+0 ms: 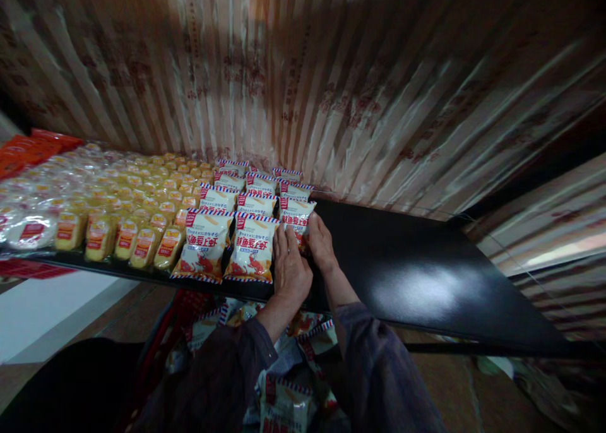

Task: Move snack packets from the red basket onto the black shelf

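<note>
My left hand point(290, 264) and my right hand point(322, 240) press from both sides on a snack bag point(297, 215) in the right-hand column on the black shelf point(379, 256). The left fingers lie along its front left side; the right fingers reach around its right edge. Its lower part is hidden by my hands. Just left of it stand two front bags, a near one point(252, 250) and a farther one point(204, 247), white and orange with red print and striped edges. More of the same bags line up behind in three columns.
Small yellow wrapped cakes point(144, 247) fill the shelf to the left, with white wrapped ones point(35, 231) and orange packets point(28, 152) beyond. Below the shelf edge, a red basket point(161, 338) holds more snack bags point(284, 404). Printed wrapped panels point(284, 73) rise behind.
</note>
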### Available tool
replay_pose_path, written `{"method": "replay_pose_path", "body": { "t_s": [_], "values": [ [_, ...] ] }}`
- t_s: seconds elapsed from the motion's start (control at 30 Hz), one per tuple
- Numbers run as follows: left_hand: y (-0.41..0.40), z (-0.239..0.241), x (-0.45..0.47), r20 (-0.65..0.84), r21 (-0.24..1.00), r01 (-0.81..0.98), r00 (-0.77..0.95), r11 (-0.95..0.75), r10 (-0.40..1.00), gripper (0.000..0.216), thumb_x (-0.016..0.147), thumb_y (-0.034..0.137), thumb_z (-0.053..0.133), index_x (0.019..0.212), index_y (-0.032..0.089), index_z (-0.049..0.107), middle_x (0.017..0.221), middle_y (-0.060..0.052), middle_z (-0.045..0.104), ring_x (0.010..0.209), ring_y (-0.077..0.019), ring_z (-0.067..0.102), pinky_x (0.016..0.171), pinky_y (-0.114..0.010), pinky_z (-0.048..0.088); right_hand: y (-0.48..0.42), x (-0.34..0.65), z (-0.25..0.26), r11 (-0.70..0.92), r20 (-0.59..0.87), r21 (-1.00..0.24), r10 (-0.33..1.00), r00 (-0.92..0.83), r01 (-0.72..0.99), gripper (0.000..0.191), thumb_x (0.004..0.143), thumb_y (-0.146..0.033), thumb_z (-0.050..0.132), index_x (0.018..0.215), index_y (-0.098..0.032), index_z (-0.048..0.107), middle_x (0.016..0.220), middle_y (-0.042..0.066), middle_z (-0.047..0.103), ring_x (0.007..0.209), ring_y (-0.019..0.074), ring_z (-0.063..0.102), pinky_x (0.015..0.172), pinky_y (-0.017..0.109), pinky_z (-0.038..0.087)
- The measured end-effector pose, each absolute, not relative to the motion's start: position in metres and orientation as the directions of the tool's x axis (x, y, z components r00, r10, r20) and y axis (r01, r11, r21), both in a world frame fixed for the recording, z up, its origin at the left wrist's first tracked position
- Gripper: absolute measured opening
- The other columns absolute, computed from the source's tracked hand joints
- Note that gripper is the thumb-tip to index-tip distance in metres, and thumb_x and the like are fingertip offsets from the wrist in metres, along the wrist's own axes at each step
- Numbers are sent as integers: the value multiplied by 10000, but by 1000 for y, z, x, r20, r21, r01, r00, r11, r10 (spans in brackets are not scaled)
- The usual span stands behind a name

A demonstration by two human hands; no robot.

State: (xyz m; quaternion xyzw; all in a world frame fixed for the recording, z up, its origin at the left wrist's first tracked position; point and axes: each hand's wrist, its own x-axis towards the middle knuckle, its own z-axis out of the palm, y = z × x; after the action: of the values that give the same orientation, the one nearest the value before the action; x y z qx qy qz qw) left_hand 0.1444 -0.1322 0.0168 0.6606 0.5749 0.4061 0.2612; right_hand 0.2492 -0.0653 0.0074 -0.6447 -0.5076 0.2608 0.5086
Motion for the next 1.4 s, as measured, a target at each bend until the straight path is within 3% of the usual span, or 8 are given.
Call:
{"method": "replay_pose_path", "body": {
  "t_s": [0.2, 0.47, 0.77, 1.0, 1.2, 1.3, 1.4],
  "values": [
    [-132, 16, 145, 248, 801, 561, 2, -207, 969, 722, 749, 54, 426, 1454, 56, 268, 1553, -184, 216, 1455, -268, 107, 1190, -461, 177, -65, 248, 6, -6, 158, -897, 930, 333, 443, 622, 888, -667, 279, 1167, -239, 633, 1112, 45, 703, 1054, 248, 616, 935, 399, 460],
    [-132, 13, 147, 304, 774, 583, -1, -246, 953, 705, 758, 64, 441, 1444, 60, 276, 1549, -199, 220, 1450, -297, 118, 1186, -493, 165, -78, 251, 7, 29, 197, -890, 925, 325, 455, 634, 895, -660, 291, 1336, -258, 508, 1331, 34, 585, 1244, 233, 516, 1058, 399, 385],
    [-129, 6, 150, 352, 715, 641, 13, -278, 936, 660, 792, 78, 439, 1433, 49, 286, 1544, -221, 214, 1450, -304, 114, 1180, -501, 174, -105, 245, 16, -43, 119, -902, 932, 342, 430, 724, 880, -650, 340, 1402, -155, 427, 1466, 106, 429, 1364, 226, 386, 1150, 404, 268],
    [-139, 10, 147, 456, 624, 705, 24, -339, 890, 536, 935, 302, 410, 1420, 88, 332, 1546, -216, 211, 1445, -325, 132, 1143, -527, 252, -145, 236, 16, -46, 156, -845, 932, 328, 532, 649, 910, -544, 306, 1372, -115, 457, 1433, 137, 466, 1340, 237, 421, 1138, 432, 286],
    [-167, 0, 140, 494, 464, 752, 219, -468, 842, 473, 933, 165, 358, 1400, 90, 376, 1523, -178, 302, 1432, -274, 216, 1122, -447, 333, -166, 230, 8, -43, 211, -766, 926, 314, 641, 517, 864, -363, 407, 1311, -125, 514, 1361, 139, 543, 1267, 249, 500, 1089, 441, 367],
    [-183, -11, 135, 478, 435, 759, 261, -484, 839, 461, 922, 173, 384, 1376, 96, 412, 1495, -171, 361, 1395, -264, 319, 1065, -412, 412, -181, 227, 4, -6, 274, -722, 916, 294, 692, 480, 848, -289, 412, 1282, -125, 537, 1316, 139, 576, 1217, 241, 535, 1061, 431, 404],
    [-201, -22, 127, 484, 422, 738, 308, -527, 819, 427, 924, 181, 377, 1330, 88, 467, 1432, -161, 462, 1356, -248, 392, 1081, -425, 396, -203, 221, 1, 28, 336, -684, 899, 281, 729, 466, 829, -211, 407, 1257, -105, 557, 1302, 155, 579, 1221, 237, 522, 1064, 433, 400]
  ]
}}
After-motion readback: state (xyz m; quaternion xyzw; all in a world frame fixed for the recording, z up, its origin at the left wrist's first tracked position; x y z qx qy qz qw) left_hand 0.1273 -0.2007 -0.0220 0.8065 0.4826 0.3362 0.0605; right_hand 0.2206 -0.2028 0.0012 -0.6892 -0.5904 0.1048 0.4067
